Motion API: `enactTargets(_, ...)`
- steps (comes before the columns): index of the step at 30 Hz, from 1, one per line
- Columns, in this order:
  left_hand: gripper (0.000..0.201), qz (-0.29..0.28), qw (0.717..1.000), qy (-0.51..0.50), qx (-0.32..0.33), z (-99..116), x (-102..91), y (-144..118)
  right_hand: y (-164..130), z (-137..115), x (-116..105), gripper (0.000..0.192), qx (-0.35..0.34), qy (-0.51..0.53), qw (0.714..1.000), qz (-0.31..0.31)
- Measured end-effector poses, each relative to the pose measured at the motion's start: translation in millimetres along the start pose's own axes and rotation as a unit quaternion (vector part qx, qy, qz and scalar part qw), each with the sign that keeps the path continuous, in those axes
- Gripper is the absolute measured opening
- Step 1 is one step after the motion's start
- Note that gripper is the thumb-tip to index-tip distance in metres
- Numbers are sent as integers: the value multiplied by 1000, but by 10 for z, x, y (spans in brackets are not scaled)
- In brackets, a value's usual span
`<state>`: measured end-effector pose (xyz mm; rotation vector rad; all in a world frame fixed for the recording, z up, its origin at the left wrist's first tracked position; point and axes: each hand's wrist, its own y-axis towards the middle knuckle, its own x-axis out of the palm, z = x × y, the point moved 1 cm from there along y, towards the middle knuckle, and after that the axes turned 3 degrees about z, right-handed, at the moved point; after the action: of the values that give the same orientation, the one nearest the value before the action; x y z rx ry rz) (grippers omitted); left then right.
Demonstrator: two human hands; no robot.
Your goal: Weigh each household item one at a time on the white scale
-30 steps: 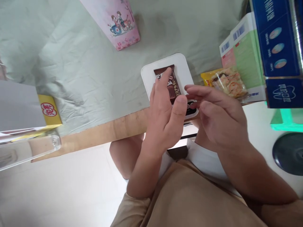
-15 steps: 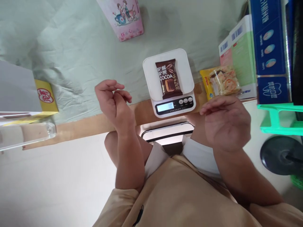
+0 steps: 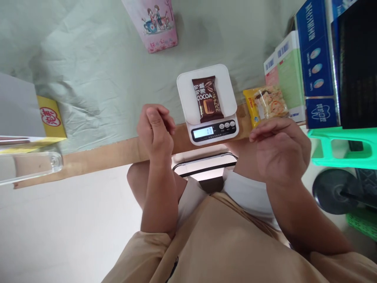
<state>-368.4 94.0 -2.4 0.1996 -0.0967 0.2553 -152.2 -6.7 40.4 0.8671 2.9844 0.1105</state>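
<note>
Cocoa wafer packet (image 3: 207, 98) lying on the kitchen scale (image 3: 188, 94), nothing blocking it.
Left hand (image 3: 156, 131) loosely curled, empty, at eight o'clock; right hand (image 3: 279, 149) half-open, empty, below the yellow snack bag (image 3: 266, 104) at three o'clock.

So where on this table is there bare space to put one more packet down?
The green cloth lies bare between the pink box, the yellow box and the white scale. Right of the scale it is crowded: yellow snack packet and stacked cartons.

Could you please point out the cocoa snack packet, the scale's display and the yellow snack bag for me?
cocoa snack packet (image 3: 207, 98), head view, middle of the brown wrapper.
scale display (image 3: 202, 132), head view, centre of the lit screen.
yellow snack bag (image 3: 267, 105), head view, its clear front window.
</note>
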Motion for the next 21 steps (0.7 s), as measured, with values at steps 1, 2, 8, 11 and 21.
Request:
enactTargets(1, 43, 6, 1000, 5, 1, -28, -4, 13, -11, -3, -5, 11, 4, -9, 1000, -3)
enactTargets(2, 33, 11, 1000, 9, 3, -52, -11, 26, -23, -3, -9, 12, 11, -13, 1000, -6)
enactTargets(8, 15, 19, 999, 20, 20, -93, -75, 53, 54, -43, 168, 8, -5, -119, 992, -34)
enactTargets(11, 20, 16, 999, 6, 28, -91, -90, 48, 246, -96, 458, 13, -88, -287, 951, -71)
enactTargets(21, 10, 30, 999, 6, 12, -71, -134, 59, 713, 315, 989, 39, -137, -418, 887, -143)
